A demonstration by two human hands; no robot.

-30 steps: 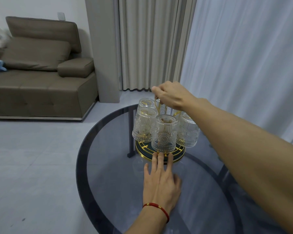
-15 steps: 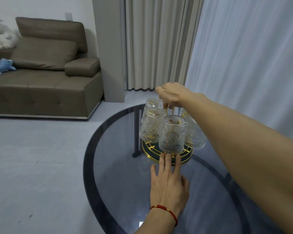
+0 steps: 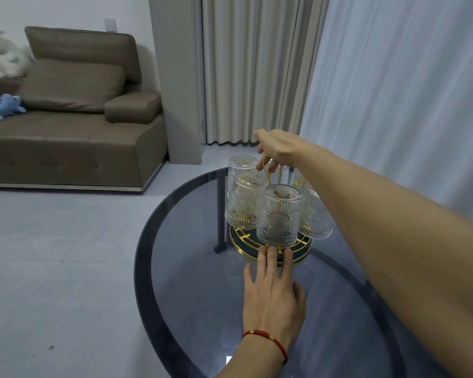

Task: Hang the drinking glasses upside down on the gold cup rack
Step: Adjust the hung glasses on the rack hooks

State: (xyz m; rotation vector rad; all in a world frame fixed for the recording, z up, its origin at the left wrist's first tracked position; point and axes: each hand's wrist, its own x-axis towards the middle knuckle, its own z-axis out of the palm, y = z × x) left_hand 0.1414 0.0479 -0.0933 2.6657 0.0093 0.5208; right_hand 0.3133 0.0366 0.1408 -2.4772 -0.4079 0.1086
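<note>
The gold cup rack stands on a round dark glass table, with a gold-rimmed dark base. Several ribbed clear drinking glasses hang upside down on it: one at the front, one at the left, one behind it and one at the right. My right hand reaches over the glasses, its fingers closed around the rack's gold top handle. My left hand lies flat on the table, fingers spread, fingertips touching the base's front rim.
A brown sofa with plush toys stands at the left across grey floor. Beige curtains and a white sheer curtain hang behind the table. The table's near edge runs close to my left forearm.
The view has shifted slightly, so the rack sits further right in frame. My hands and the glasses keep the same places relative to the rack.
</note>
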